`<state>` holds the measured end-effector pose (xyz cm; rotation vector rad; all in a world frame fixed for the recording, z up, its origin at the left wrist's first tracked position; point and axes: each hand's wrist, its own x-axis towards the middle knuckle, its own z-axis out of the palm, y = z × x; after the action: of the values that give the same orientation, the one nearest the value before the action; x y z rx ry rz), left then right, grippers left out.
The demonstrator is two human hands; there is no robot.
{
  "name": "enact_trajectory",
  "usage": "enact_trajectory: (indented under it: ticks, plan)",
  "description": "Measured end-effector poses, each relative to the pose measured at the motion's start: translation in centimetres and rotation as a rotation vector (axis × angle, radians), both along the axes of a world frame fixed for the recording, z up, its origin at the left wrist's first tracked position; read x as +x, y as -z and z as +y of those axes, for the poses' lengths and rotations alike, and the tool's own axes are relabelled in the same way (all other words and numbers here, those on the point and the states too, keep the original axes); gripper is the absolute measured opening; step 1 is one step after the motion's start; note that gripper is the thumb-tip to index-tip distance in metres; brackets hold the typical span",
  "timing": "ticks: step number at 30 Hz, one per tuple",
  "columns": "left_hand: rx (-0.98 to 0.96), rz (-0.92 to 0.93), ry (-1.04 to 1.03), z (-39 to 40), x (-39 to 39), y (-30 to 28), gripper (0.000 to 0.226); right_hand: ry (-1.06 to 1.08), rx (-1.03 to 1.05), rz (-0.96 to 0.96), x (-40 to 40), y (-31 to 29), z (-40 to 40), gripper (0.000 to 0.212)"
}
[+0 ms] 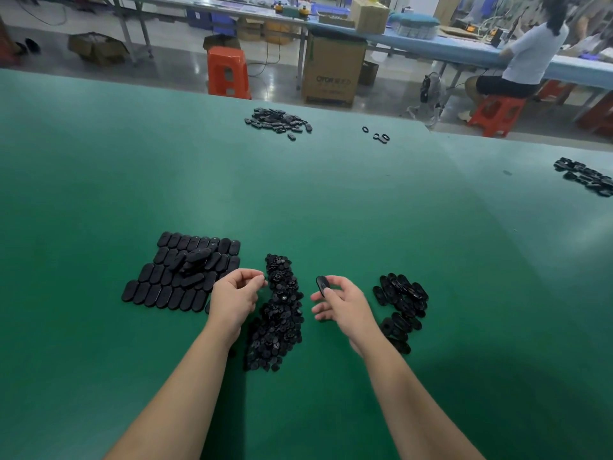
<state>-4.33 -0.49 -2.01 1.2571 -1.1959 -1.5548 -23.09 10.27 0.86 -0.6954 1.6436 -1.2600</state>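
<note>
Slippage seems likeliest: lower centre, right hand (338, 303) pinches an oval shell (321, 284) by its end; left hand (234, 295) fingertips meet, on what I cannot tell.

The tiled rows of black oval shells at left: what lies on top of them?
A few loose oval shells lie piled across the middle rows. The shells under that pile are covered, and the left hand hides the near right corner.

Left hand (235, 295) curled, right hand (341, 302) pinching, forearms outstretched.
</note>
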Motion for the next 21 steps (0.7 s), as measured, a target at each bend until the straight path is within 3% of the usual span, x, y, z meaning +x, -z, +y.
enact_trajectory:
  ticks: [4,17,21]
  plan:
    - [0.022,0.014,0.014,-0.1,0.1,0.0,0.008,0.000,-0.021,0.032,0.6,0.9,0.1,0.024]
    - [0.090,0.060,0.071,-0.3,0.4,0.1,0.003,0.023,-0.116,0.286,1.1,2.6,1.3,0.005]
    - [0.096,0.060,0.085,-0.2,0.5,0.0,0.003,0.034,-0.124,0.310,1.0,2.9,1.2,0.011]
